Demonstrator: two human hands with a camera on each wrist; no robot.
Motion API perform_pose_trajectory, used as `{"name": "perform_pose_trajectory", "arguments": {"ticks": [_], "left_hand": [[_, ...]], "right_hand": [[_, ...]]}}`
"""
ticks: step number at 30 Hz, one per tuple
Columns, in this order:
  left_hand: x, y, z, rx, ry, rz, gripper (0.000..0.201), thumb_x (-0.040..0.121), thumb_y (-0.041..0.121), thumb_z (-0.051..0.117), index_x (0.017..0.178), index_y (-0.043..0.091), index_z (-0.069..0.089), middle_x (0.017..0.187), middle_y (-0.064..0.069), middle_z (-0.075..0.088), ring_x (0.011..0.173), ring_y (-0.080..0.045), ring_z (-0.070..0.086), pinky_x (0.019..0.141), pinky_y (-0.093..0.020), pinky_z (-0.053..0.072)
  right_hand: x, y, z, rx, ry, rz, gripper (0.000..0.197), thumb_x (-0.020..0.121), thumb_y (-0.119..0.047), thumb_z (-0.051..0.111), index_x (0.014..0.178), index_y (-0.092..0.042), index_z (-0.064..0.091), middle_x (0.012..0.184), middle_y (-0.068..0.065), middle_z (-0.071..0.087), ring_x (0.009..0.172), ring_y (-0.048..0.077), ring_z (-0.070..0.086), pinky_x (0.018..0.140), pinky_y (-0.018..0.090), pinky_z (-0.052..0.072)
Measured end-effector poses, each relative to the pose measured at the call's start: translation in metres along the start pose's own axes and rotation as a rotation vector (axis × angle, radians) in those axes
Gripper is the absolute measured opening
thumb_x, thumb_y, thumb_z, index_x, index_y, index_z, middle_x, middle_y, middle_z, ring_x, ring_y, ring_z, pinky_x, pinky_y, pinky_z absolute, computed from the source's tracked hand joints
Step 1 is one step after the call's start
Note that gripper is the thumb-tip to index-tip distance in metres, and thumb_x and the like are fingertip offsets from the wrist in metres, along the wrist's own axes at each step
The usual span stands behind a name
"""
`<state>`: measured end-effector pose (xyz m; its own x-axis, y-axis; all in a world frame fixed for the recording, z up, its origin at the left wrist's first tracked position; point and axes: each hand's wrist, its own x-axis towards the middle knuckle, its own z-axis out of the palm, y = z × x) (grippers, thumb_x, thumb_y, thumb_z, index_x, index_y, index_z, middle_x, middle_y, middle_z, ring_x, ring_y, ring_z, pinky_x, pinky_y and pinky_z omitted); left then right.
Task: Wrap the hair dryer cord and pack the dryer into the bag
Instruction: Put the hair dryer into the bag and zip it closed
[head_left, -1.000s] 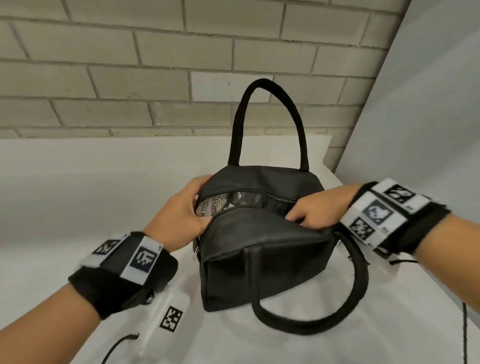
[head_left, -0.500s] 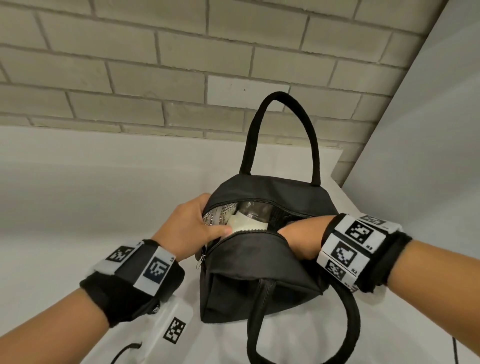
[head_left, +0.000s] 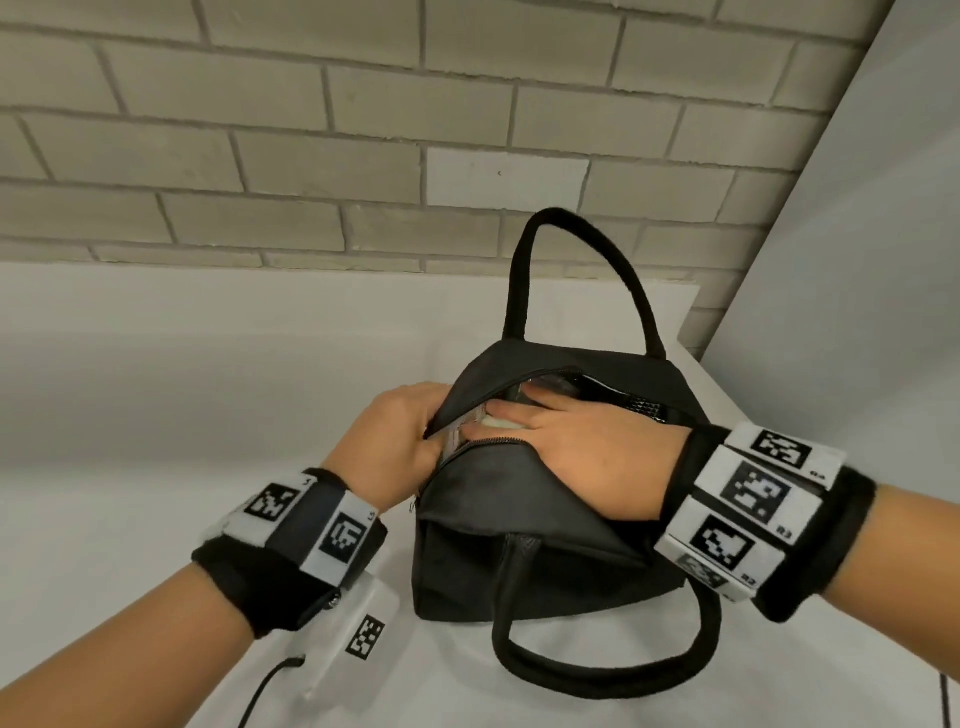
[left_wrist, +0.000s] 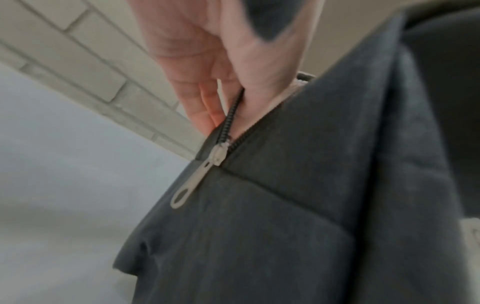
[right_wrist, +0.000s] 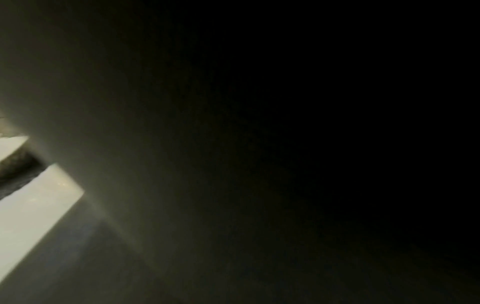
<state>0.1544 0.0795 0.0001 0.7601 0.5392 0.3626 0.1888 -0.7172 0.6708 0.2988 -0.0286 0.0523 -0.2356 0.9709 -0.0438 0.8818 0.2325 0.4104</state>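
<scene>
Matt black cloth bag (head_left: 530, 499) with pale plastic-looking zip pull (left_wrist: 191, 181), shiny silvery lining (head_left: 460, 434), rough painted brick wall (head_left: 311, 130)

Right wrist view is nearly black; the dryer (head_left: 501, 422) sits mostly hidden inside the bag (head_left: 519, 530).

This is looking like a bare staging corner set up for recording rather than a lived-in room; a wall of pale painted brick (head_left: 363, 130) is running across the far side; a plain white table (head_left: 156, 415) is spreading out beneath it; a smooth grey panel (head_left: 883, 260) is closing off the right (no furnishings or decoration are showing what sort of building it is).
</scene>
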Motion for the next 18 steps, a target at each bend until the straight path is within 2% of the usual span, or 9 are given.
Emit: {"name": "perform_pose_trajectory", "arguments": {"ticks": [2,3,4,6,7,9,12,14,18], "left_hand": [[-0.001,-0.002,0.004,0.14,0.037,0.079,0.038,0.077,0.009,0.048,0.112,0.015,0.06,0.113,-0.006,0.066,0.1,-0.025,0.059,0.088,-0.031,0.045],[-0.001,-0.006,0.007,0.173,0.058,0.073,0.044,0.077,0.006,0.048,0.12,0.014,0.055,0.123,-0.009,0.06,0.108,-0.03,0.055,0.095,-0.038,0.043],[-0.001,-0.008,0.009,0.182,0.083,0.046,0.048,0.078,0.003,0.049,0.125,0.013,0.051,0.129,-0.012,0.055,0.113,-0.033,0.051,0.099,-0.042,0.041],[-0.001,-0.008,0.008,0.136,0.097,-0.025,0.053,0.082,0.0,0.051,0.132,0.014,0.042,0.131,-0.011,0.048,0.118,-0.03,0.046,0.102,-0.033,0.036],[-0.003,-0.008,0.006,0.072,0.071,-0.076,0.057,0.084,0.003,0.053,0.136,0.018,0.036,0.129,-0.007,0.046,0.116,-0.025,0.046,0.099,-0.026,0.034],[-0.011,-0.005,0.0,-0.157,-0.016,-0.268,0.067,0.08,0.017,0.057,0.138,0.028,0.026,0.124,0.003,0.044,0.11,-0.018,0.046,0.095,-0.025,0.037],[-0.039,-0.012,-0.001,-0.548,-0.021,-0.602,0.061,0.07,0.033,0.051,0.13,0.031,0.042,0.125,0.003,0.054,0.11,-0.014,0.053,0.09,-0.032,0.045],[-0.058,-0.016,0.003,-0.635,-0.051,-0.756,0.035,0.084,0.032,0.048,0.117,0.024,0.054,0.116,-0.003,0.06,0.103,-0.018,0.058,0.083,-0.032,0.049],[-0.072,-0.018,0.012,-0.634,-0.054,-0.758,0.021,0.091,0.019,0.048,0.082,0.009,0.064,0.088,-0.011,0.066,0.076,-0.021,0.062,0.065,-0.025,0.054]], "right_hand": [[0.002,0.002,-0.002,0.283,-0.1,-0.036,0.037,0.086,-0.032,0.054,0.119,-0.017,0.058,0.133,-0.001,0.055,0.123,0.018,0.048,0.108,0.021,0.017],[0.003,0.005,-0.003,0.407,-0.104,-0.076,0.036,0.091,-0.021,0.045,0.126,-0.015,0.051,0.138,0.006,0.048,0.128,0.023,0.042,0.112,0.024,0.013],[0.002,0.007,-0.006,0.549,-0.122,-0.04,0.035,0.091,-0.016,0.04,0.123,-0.014,0.054,0.134,0.009,0.052,0.125,0.023,0.045,0.113,0.03,0.02],[-0.008,0.015,-0.017,0.79,-0.062,0.029,0.031,0.091,-0.011,0.038,0.111,-0.014,0.062,0.11,0.001,0.065,0.103,0.009,0.058,0.098,0.026,0.041],[-0.015,0.018,-0.026,0.895,-0.043,0.074,0.03,0.092,-0.009,0.039,0.108,-0.019,0.063,0.102,-0.007,0.067,0.095,0.0,0.059,0.092,0.017,0.043],[-0.028,0.023,-0.041,1.107,0.016,0.111,0.028,0.09,-0.015,0.044,0.104,-0.031,0.063,0.093,-0.016,0.069,0.093,-0.004,0.06,0.088,0.011,0.044],[-0.044,0.024,-0.061,1.182,0.137,0.116,0.029,0.083,-0.025,0.042,0.102,-0.034,0.062,0.098,-0.013,0.07,0.093,0.002,0.064,0.088,0.016,0.048],[-0.05,0.02,-0.07,1.051,0.207,0.103,0.027,0.085,-0.028,0.043,0.103,-0.036,0.061,0.099,-0.017,0.07,0.094,-0.003,0.063,0.089,0.015,0.046],[-0.046,-0.005,-0.085,0.814,0.194,-0.008,0.026,0.083,-0.039,0.049,0.106,-0.036,0.061,0.105,-0.021,0.066,0.1,-0.009,0.055,0.091,0.011,0.04]]}}
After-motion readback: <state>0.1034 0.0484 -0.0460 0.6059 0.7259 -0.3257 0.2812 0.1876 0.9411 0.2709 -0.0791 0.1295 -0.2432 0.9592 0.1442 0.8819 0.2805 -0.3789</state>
